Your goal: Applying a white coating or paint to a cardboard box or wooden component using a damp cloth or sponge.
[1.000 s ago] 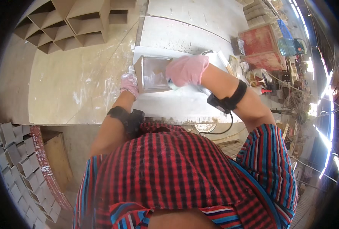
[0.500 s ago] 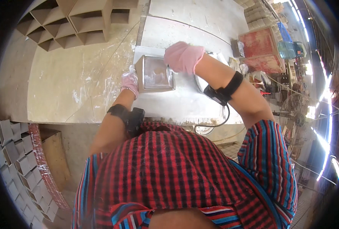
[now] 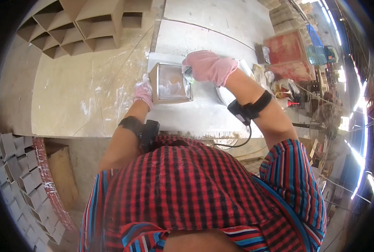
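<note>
A brown cardboard box [image 3: 173, 101] stands on the white work surface in front of me. Its upper face is a shiny panel [image 3: 174, 82] with a silvery rim and whitish smears. My left hand [image 3: 143, 90], in a pink glove streaked with white, grips the box's left side; its thumb is hard to make out. At the box's right edge is my right hand [image 3: 210, 68], also gloved in pink, with its fingers closed around a pale greenish-white cloth [image 3: 187, 74]. The cloth is mostly hidden by the glove and rests by the panel's upper right rim.
Stacked open cardboard boxes [image 3: 86, 25] fill the far left of the table. To the right are a red-stained crate [image 3: 288, 52], a bluish clear jug [image 3: 316, 55] and cluttered bags. More grey boxes [image 3: 25, 180] are piled low at left. A flat pale tray-like item lies under my right wrist.
My right hand has shifted slightly right and down from over the panel's upper right corner, and the cloth now shows beneath it. My left hand and the box stay almost in place.
</note>
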Available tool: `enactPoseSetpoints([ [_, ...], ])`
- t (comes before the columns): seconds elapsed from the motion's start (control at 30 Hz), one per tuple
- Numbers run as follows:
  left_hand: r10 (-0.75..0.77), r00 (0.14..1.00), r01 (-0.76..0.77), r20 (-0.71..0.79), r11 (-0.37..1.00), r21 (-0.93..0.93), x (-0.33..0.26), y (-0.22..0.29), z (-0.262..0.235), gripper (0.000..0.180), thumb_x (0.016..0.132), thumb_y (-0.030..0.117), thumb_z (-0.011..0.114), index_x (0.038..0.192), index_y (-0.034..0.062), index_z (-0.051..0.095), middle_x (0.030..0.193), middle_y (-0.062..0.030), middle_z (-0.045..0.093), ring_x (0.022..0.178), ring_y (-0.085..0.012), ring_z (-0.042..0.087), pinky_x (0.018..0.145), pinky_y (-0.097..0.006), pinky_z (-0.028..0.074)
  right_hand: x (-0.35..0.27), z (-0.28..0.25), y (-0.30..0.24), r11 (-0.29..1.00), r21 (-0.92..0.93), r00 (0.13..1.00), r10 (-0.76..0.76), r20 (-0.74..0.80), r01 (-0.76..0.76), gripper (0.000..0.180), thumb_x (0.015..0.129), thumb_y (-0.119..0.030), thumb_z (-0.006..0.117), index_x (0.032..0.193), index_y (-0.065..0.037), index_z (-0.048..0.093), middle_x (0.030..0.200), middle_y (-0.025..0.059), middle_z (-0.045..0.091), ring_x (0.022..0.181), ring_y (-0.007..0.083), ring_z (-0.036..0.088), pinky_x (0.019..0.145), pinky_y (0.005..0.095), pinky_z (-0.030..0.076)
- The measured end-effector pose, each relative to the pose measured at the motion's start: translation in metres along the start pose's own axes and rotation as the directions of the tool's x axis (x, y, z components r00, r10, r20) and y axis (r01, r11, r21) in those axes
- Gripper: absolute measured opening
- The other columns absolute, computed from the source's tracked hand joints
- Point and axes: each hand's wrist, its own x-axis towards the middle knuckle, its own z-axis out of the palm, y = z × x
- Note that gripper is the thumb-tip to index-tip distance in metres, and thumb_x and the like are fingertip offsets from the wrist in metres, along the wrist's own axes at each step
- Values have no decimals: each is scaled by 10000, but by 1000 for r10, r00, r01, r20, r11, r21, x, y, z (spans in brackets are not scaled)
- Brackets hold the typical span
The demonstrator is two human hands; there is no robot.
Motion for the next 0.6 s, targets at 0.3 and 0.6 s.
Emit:
enactPoseSetpoints([
  [0.3,57,998,-55,-13,992,113,4,-16,7,354,941,313,358,1054,50,566,780,-147,636,704,-302,623,562,-376,474,-5,27,-13,980,186,950,-15,-310,77,158,723,-156,606,871,-122,650,794,111,624,767,274,604,711,354,487],
  [0.6,-203,978,203,50,863,-462,9,-18,15,540,958,392,279,850,-16,615,708,-175,626,684,-329,602,556,-403,437,-12,57,-26,960,-36,826,-259,-500,279,174,688,-104,581,851,-152,619,799,83,614,714,292,592,650,373,488],
])
